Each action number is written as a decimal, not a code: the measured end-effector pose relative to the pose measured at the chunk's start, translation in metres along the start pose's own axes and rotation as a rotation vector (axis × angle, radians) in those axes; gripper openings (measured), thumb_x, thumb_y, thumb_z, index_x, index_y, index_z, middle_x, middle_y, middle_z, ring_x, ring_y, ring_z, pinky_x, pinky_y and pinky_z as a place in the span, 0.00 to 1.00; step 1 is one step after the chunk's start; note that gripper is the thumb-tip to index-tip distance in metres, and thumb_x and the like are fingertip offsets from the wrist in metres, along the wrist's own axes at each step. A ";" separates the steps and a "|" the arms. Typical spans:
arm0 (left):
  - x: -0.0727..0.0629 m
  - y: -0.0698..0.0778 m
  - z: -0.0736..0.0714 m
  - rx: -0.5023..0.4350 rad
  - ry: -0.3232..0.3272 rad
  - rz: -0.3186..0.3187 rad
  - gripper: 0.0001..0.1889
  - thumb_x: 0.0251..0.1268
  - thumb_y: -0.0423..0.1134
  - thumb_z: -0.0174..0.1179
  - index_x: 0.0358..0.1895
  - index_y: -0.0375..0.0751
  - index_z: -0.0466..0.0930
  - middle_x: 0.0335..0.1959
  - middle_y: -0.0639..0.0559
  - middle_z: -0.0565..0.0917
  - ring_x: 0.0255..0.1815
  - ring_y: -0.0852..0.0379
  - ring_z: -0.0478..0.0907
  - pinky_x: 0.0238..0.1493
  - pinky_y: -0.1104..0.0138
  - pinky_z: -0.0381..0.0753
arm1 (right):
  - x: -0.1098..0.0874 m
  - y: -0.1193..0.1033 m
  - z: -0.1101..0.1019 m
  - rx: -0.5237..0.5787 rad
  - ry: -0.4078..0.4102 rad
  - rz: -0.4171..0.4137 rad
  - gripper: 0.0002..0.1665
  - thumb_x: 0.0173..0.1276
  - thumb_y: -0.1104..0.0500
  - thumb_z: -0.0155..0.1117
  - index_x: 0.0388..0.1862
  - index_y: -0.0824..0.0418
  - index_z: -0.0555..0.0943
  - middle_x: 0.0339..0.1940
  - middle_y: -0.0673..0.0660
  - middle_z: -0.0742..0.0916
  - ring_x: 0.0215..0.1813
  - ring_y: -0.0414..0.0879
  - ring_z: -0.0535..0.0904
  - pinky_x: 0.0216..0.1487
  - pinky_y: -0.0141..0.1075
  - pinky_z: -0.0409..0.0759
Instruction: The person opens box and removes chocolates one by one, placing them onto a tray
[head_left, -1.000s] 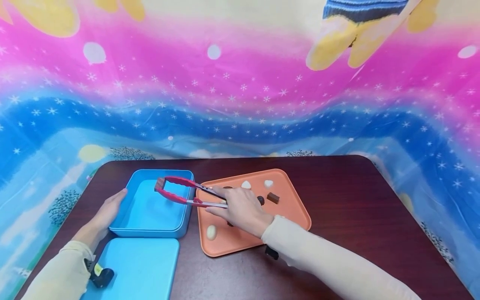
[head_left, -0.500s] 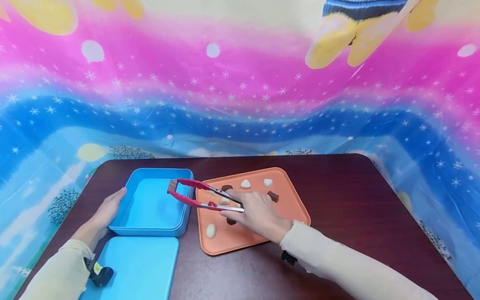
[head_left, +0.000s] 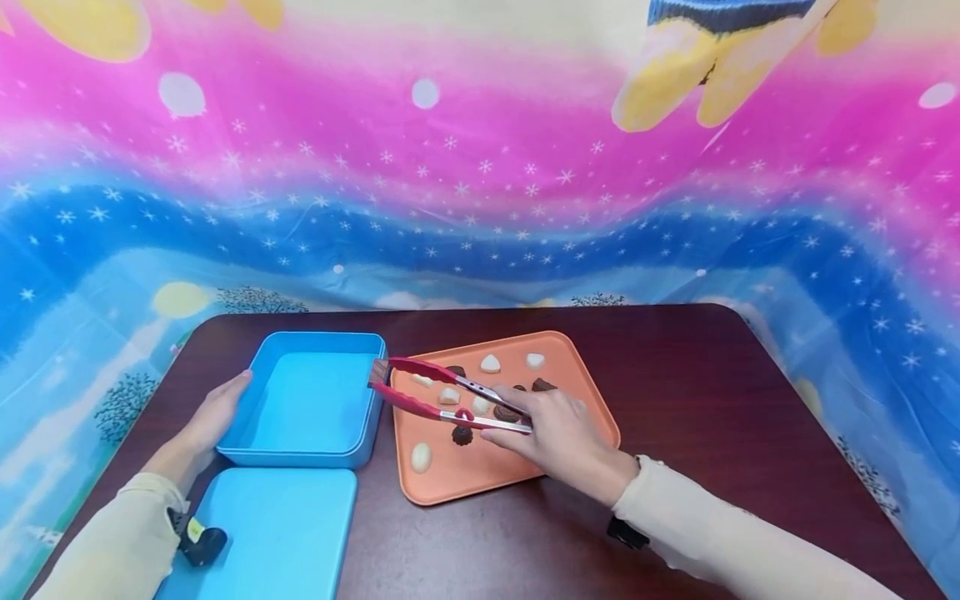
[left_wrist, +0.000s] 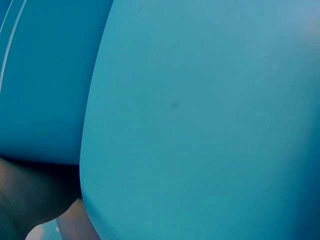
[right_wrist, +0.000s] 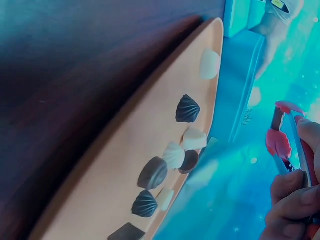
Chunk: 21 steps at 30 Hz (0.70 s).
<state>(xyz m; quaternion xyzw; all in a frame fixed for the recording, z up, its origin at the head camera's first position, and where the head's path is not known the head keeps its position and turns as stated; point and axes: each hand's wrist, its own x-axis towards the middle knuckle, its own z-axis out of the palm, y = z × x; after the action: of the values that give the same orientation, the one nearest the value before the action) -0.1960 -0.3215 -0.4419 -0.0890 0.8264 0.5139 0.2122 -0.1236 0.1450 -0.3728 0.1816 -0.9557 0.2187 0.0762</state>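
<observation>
My right hand [head_left: 562, 433] grips red-and-silver tongs [head_left: 420, 404] above the orange tray [head_left: 435, 492]. A brown chocolate piece [head_left: 378, 373] is pinched between the tong tips, over the right rim of the blue box [head_left: 363, 450]. In the right wrist view, curled fingers [right_wrist: 295, 200] wrap the tongs' handles. My left hand [head_left: 206, 425] lies along the box's left side, touching it. On the tray sit a dark shell-shaped chocolate [head_left: 462, 435], a white egg-shaped one [head_left: 422, 457], a white triangular one [head_left: 490, 363] and several others, some partly covered by my hand and the tongs.
A flat light-blue lid [head_left: 277, 533] lies in front of the box, partly under my left sleeve. Dark wooden table [head_left: 690, 400] extends right of the tray. A patterned cloth [head_left: 480, 183] hangs behind and around the table.
My right hand has moved right, carrying the tongs and brown chocolate from over the box's middle to its right rim. More chocolates on the tray now show. My left hand has stayed put.
</observation>
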 end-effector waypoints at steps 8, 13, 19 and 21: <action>0.000 0.001 0.003 -0.008 0.007 0.005 0.45 0.78 0.68 0.22 0.80 0.36 0.24 0.81 0.29 0.29 0.80 0.22 0.29 0.76 0.28 0.38 | -0.020 0.018 -0.010 -0.003 -0.006 0.020 0.31 0.59 0.34 0.73 0.59 0.43 0.85 0.12 0.39 0.64 0.17 0.33 0.56 0.18 0.28 0.55; -0.001 0.002 0.003 -0.004 0.009 0.012 0.45 0.78 0.68 0.22 0.80 0.36 0.24 0.81 0.29 0.29 0.80 0.22 0.29 0.75 0.27 0.38 | -0.033 0.029 -0.016 0.001 -0.024 0.091 0.37 0.58 0.33 0.73 0.65 0.43 0.82 0.12 0.40 0.65 0.17 0.33 0.56 0.18 0.29 0.57; -0.002 0.003 0.002 -0.007 0.000 -0.002 0.44 0.78 0.68 0.22 0.80 0.38 0.23 0.81 0.29 0.29 0.80 0.22 0.29 0.75 0.26 0.39 | -0.049 0.042 -0.020 -0.002 -0.014 0.114 0.35 0.57 0.37 0.76 0.63 0.45 0.84 0.12 0.36 0.69 0.18 0.32 0.59 0.21 0.29 0.62; -0.002 0.003 0.002 -0.005 -0.003 -0.003 0.44 0.78 0.68 0.21 0.80 0.38 0.23 0.81 0.29 0.29 0.80 0.21 0.30 0.74 0.26 0.39 | -0.053 0.047 -0.022 -0.005 -0.001 0.108 0.34 0.56 0.38 0.77 0.62 0.46 0.85 0.12 0.35 0.69 0.19 0.32 0.60 0.23 0.28 0.63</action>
<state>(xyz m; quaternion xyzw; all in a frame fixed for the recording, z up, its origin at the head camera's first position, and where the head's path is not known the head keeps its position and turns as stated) -0.1947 -0.3189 -0.4395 -0.0902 0.8247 0.5157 0.2139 -0.0909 0.2107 -0.3839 0.1298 -0.9647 0.2200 0.0642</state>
